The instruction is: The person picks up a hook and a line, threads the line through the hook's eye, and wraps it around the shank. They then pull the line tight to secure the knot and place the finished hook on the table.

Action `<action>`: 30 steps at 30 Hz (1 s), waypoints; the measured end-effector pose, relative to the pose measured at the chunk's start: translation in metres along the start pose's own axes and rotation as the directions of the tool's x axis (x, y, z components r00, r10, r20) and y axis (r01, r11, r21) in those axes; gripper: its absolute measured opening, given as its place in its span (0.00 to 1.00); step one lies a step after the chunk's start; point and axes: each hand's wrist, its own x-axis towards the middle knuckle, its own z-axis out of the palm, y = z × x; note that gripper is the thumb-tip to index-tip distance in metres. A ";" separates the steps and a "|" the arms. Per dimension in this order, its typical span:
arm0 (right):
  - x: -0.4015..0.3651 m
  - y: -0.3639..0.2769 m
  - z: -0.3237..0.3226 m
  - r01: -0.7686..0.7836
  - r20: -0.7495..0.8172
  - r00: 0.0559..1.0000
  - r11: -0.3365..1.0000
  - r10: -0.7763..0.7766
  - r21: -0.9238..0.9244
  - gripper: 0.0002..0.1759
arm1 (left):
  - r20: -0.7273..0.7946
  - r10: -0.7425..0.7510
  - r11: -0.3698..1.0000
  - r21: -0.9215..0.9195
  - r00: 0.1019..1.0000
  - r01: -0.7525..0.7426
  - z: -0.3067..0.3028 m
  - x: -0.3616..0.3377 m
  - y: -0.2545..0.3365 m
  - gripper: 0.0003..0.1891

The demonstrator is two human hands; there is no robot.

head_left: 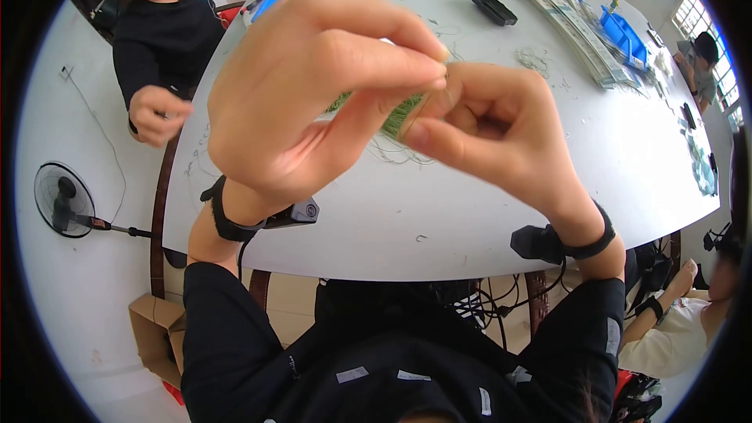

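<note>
Take the green bundle of fine, thread-like strands (400,115) as your landmark: partly hidden, it shows behind your left fingers, its long axis seemingly running left to right. Your left hand (301,98) crosses in front of it, thumb and forefinger tips pressed together just past its visible right end. Your right hand (513,133) lies right of it, thumb nearest that end; I can't tell whether either pinches a strand.

Just below the hands (298,94) sit black straps (227,219) with dark boxes (536,243) and thin cables (562,272); farther down, a black top (392,399) bears pale rectangular patches (413,375).
</note>
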 end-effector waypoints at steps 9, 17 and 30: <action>-0.017 -0.022 -0.014 0.320 -0.135 0.899 0.837 -0.416 -0.444 0.07 | 0.097 0.005 1.000 -0.014 0.995 -0.004 0.002 -0.001 0.003 0.11; 0.003 0.010 -0.003 0.122 -0.176 0.975 0.989 -0.134 -0.078 0.06 | 0.053 -0.190 0.883 -0.428 0.980 0.194 0.007 0.000 0.012 0.10; -0.020 -0.019 -0.011 0.381 -0.149 0.841 0.766 -0.519 -0.518 0.03 | 0.041 0.074 0.996 -0.042 0.996 -0.072 0.012 -0.001 0.004 0.13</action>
